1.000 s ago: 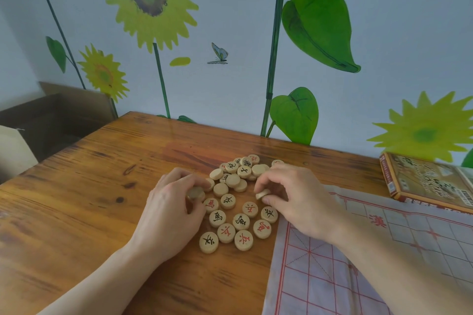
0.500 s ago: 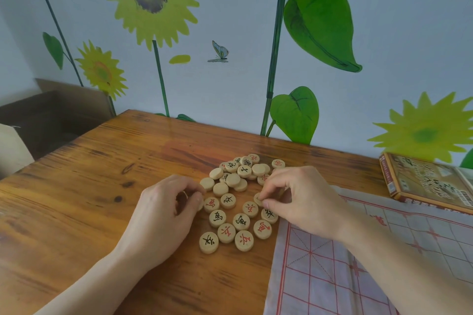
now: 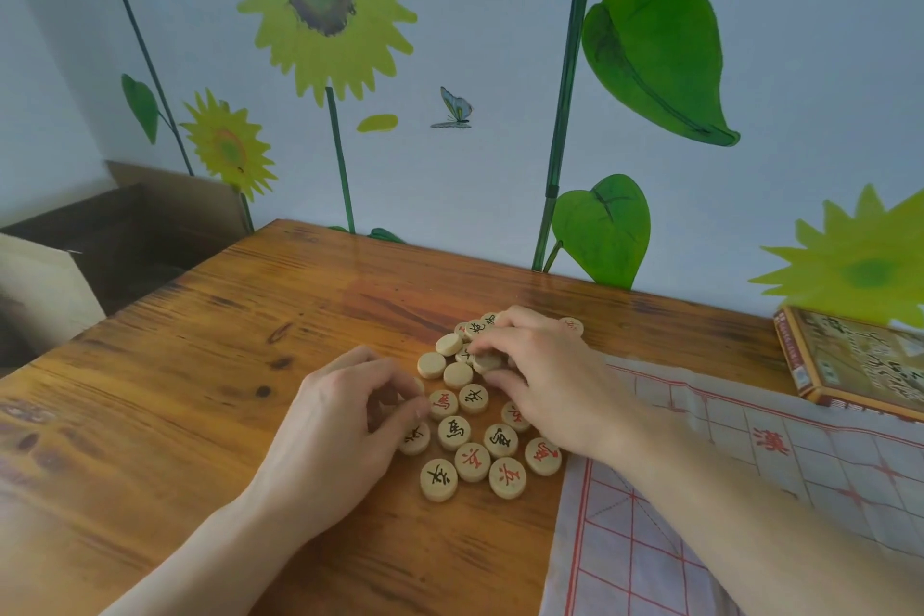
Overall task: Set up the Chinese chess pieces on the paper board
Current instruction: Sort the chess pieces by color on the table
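Pieces (image 3: 480,420) lie heaped on the surface (image 3: 200,365); none visible on the paper board (image 3: 750,490). Left hand (image 3: 340,420) and right hand (image 3: 545,380) each pinch a piece.

I am sitting in what looks like a home room, at a varnished wooden table (image 3: 200,365) pushed against a far wall (image 3: 475,40) covered in sunflower and leaf decals, an open cardboard box (image 3: 125,225) at far left.
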`<move>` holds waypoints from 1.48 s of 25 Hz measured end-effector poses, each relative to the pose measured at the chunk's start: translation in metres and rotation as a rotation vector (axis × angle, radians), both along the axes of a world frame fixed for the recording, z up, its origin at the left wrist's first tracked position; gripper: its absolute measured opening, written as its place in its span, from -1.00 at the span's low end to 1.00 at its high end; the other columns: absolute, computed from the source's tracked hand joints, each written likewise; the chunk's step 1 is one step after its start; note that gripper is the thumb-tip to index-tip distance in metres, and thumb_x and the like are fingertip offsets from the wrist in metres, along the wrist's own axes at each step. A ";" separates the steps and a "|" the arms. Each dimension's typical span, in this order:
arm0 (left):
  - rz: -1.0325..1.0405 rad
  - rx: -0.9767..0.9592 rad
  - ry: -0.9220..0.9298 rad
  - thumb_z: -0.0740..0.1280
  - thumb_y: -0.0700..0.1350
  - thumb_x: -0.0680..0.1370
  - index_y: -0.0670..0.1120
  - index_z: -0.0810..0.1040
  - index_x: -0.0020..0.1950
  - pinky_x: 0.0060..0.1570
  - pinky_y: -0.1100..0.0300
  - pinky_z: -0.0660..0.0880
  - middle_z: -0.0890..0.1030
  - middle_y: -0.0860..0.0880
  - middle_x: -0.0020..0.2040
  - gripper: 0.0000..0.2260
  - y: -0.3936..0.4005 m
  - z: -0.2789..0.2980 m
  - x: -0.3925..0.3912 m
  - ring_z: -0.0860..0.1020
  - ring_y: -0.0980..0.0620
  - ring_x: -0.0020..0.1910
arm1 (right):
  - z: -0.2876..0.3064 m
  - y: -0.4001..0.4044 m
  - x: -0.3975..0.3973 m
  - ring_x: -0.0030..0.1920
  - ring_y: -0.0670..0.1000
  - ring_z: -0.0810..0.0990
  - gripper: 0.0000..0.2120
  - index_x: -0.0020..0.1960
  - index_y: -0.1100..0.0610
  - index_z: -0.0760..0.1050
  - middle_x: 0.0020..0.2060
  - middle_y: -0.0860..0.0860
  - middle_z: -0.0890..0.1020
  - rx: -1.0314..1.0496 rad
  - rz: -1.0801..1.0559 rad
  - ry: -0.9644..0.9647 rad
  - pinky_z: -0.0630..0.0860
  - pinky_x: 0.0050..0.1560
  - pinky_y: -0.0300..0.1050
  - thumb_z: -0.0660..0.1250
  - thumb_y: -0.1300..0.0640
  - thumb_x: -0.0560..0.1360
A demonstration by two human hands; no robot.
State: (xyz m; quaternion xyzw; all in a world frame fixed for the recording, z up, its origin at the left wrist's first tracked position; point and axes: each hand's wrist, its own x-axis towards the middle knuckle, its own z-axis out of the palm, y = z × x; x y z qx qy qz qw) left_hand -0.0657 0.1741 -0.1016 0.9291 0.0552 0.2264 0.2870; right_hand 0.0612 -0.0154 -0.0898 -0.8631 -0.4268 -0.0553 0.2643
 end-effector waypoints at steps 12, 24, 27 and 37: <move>0.043 0.002 0.011 0.39 -0.08 0.58 0.16 0.67 0.02 -0.14 0.31 0.53 0.61 0.31 -0.05 -0.86 -0.003 -0.003 0.014 0.59 0.23 -0.09 | 0.000 -0.017 -0.001 -0.12 -0.23 0.52 -0.85 0.02 -0.11 0.68 -0.07 -0.20 0.53 0.051 -0.042 0.123 0.48 -0.08 -0.32 0.41 0.12 0.56; -0.008 0.047 0.011 0.39 0.00 0.58 0.20 0.64 0.06 0.02 0.21 0.51 0.59 0.26 -0.03 -0.88 -0.003 -0.005 0.021 0.54 0.23 0.02 | 0.005 -0.015 -0.001 0.13 -0.14 0.52 -0.73 0.23 -0.08 0.62 0.10 -0.17 0.57 -0.077 -0.004 0.096 0.50 0.21 -0.12 0.31 0.20 0.63; -0.011 0.104 0.077 0.29 0.06 0.64 0.22 0.60 0.24 0.19 0.10 0.46 0.52 0.28 0.07 -0.79 -0.006 -0.009 0.023 0.46 0.22 0.15 | 0.006 -0.017 0.003 0.21 -0.14 0.43 -0.64 0.35 -0.11 0.54 0.18 -0.16 0.49 -0.175 0.036 0.141 0.41 0.24 -0.15 0.25 0.22 0.66; 0.015 -0.031 -0.044 0.53 -0.19 0.47 0.13 0.64 -0.09 -0.11 0.39 0.50 0.60 0.22 -0.12 -0.79 -0.003 -0.003 0.020 0.57 0.16 0.00 | 0.005 -0.022 0.007 -0.15 -0.18 0.61 -0.96 -0.07 -0.03 0.73 -0.15 -0.16 0.68 0.077 -0.003 0.105 0.57 -0.10 -0.23 0.51 0.08 0.48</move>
